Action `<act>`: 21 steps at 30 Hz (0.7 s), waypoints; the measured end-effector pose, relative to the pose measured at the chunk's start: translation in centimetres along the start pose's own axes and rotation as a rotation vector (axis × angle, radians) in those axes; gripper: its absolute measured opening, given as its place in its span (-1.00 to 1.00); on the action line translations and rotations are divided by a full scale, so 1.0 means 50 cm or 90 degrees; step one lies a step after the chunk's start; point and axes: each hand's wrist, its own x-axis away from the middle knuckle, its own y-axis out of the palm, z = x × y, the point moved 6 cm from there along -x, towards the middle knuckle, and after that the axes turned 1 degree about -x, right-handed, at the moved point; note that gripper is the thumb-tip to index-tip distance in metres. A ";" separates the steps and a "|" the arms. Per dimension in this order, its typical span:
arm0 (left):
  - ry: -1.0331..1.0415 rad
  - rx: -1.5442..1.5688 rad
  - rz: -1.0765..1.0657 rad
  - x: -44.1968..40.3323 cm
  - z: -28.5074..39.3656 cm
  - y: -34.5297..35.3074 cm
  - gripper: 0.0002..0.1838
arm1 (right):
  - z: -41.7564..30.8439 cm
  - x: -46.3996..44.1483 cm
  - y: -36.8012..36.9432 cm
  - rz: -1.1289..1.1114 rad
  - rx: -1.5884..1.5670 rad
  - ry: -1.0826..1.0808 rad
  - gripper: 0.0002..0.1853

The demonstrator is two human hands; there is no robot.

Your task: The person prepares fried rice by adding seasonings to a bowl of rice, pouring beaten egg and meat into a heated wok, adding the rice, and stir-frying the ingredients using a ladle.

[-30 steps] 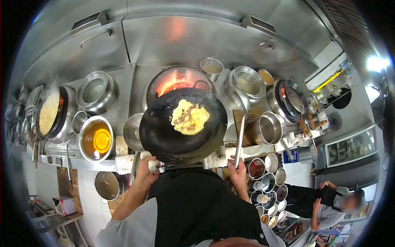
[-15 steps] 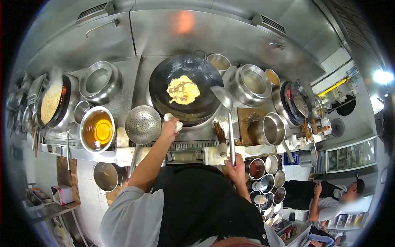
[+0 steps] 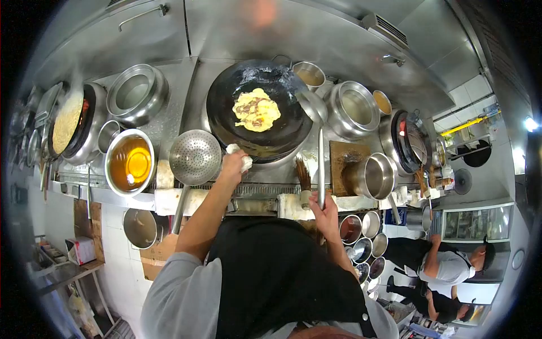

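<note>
At the far left, steam blurs the top of some pale, grainy food (image 3: 66,127) in a pan whose outer side is hard to make out. Next comes a metal bowl (image 3: 108,169) of amber liquid. The perforated strainer (image 3: 195,157) shows whole, its handle running back towards the person and slightly left, across the counter's edge.

The left hand (image 3: 231,164) is closed on a folded white cloth (image 3: 246,163) at the near left rim of the black wok (image 3: 223,87). Hand and cloth cover that part of the rim, so whether a handle lies beneath cannot be told. The wok's loop handle points away at the far side. The yellow egg (image 3: 257,110) with brown bits lies inside, left of the wok's middle, its outline irregular.

The right hand (image 3: 326,213) is wrapped around the lower end of the ladle (image 3: 321,164), hiding the handle's tip. The ladle's long axis runs almost straight away from the person, its bowl angled left over the wok's right rim; whether they touch is unclear. A brush (image 3: 303,175) lies just left of the handle. At lower right, one person (image 3: 446,263) partly overlaps another (image 3: 446,305).
</note>
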 end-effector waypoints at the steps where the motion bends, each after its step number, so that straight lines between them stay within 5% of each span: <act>1: 0.016 0.026 -0.006 -0.007 -0.006 0.001 -0.80 | -0.001 -0.011 0.013 -0.020 -0.064 0.019 -0.75; 5: -0.013 0.125 0.068 0.143 -0.009 0.005 -0.89 | 0.036 -0.052 0.074 -0.039 0.007 -0.018 -0.86; 7: -0.013 0.197 -0.014 0.181 -0.064 -0.077 -0.90 | 0.060 -0.041 0.089 -0.042 0.076 -0.035 -0.83; 12: -0.007 0.082 0.067 0.296 -0.015 -0.237 -0.96 | 0.105 0.026 0.069 -0.051 0.115 -0.055 -0.77; 17: 0.018 -0.015 0.073 0.189 0.116 -0.098 -0.95 | 0.088 0.041 0.047 -0.033 0.054 0.031 -0.72; 21: 0.078 -0.056 0.033 0.105 0.043 -0.006 -0.98 | 0.050 0.035 0.042 0.044 0.031 0.001 -0.75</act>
